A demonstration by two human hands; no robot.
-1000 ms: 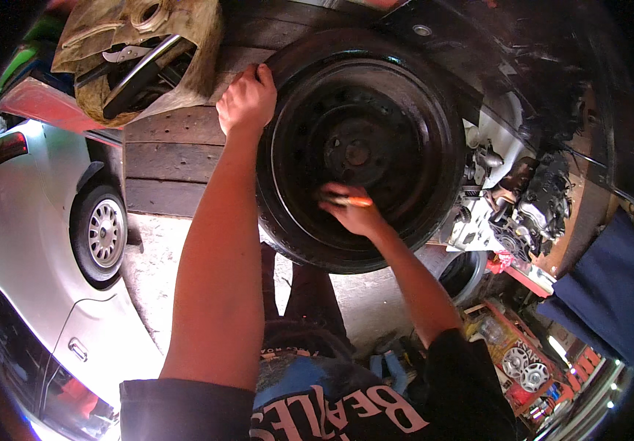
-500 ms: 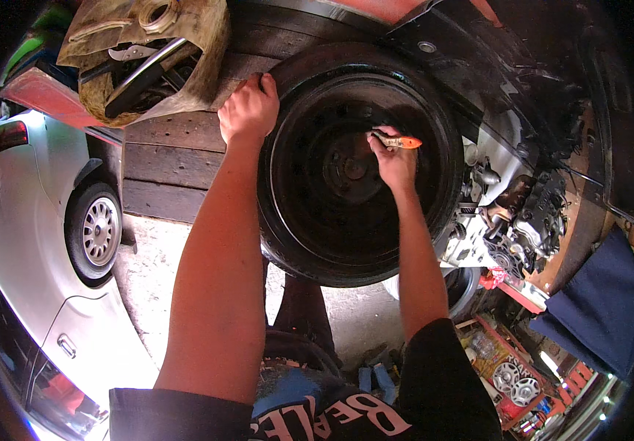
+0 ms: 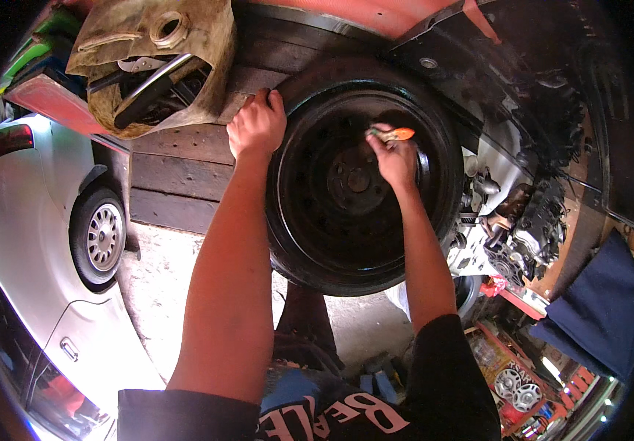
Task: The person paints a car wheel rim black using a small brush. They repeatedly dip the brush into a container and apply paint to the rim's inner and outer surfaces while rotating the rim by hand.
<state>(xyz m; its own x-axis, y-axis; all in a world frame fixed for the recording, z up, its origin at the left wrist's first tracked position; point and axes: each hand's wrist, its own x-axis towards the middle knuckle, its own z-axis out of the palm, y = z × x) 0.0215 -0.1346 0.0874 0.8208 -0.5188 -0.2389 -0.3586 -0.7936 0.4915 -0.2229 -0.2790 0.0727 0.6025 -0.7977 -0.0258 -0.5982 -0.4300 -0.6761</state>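
A black wheel with its tire (image 3: 317, 273) rests on dark wooden planks, its dark steel rim (image 3: 332, 242) facing up toward me. My left hand (image 3: 257, 125) is closed over the tire's upper left edge, fingers curled. Inside the rim, right of the hub hole, my right hand (image 3: 396, 158) pinches a small slim tool with an orange end (image 3: 403, 134) and a paler middle. The tool's working end is hidden by my fingers and the dark rim, so its exact kind cannot be made out.
A cut-open, stained plastic container (image 3: 207, 88) holding metal tools stands at the upper left. Beyond the planks (image 3: 177, 173) at left is a silver car (image 3: 45, 242). Engine parts (image 3: 534, 228) lie on the right, near a dark blue cloth (image 3: 596, 309).
The whole view has shifted slightly. My right hand with the orange-ended tool has moved a little up and left within the rim. My left hand keeps its place on the tire.
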